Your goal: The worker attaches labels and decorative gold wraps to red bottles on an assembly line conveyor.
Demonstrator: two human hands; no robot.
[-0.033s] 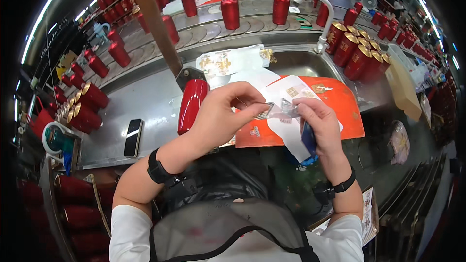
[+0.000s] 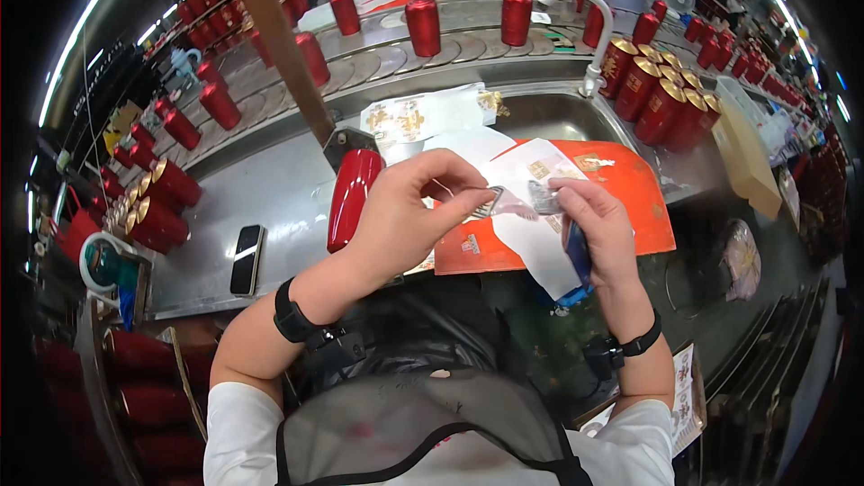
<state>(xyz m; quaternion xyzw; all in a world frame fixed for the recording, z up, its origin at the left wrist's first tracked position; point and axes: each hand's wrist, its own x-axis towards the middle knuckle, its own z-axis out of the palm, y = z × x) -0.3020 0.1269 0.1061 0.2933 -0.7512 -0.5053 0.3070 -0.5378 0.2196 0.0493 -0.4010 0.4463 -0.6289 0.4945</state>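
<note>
My left hand (image 2: 405, 202) is closed in a pinch on a small dark-striped sticker (image 2: 487, 205). Opposite it, the thumb and forefinger of my right hand (image 2: 598, 225) grip a small greyish piece of film (image 2: 543, 198). A flat dark blue object (image 2: 578, 254) is tucked under the right hand's other fingers; its kind is unclear. Both hands are above white paper sheets (image 2: 531, 243) on an orange-red sheet (image 2: 643, 207). A glossy red bottle (image 2: 354, 202) lies beside my left hand.
A phone (image 2: 247, 259) lies on the steel counter (image 2: 297, 180) at left. Behind are a sink (image 2: 558, 117), a curved white tap (image 2: 594, 36) and a conveyor with red bottles (image 2: 423, 27). Gold-topped red bottles (image 2: 661, 112) stand at right. A brown post (image 2: 274, 27) rises nearby.
The greyish film in my right hand has turned and shows a broader face. Both hands keep their pinches and have barely moved. The whole view has shifted slightly.
</note>
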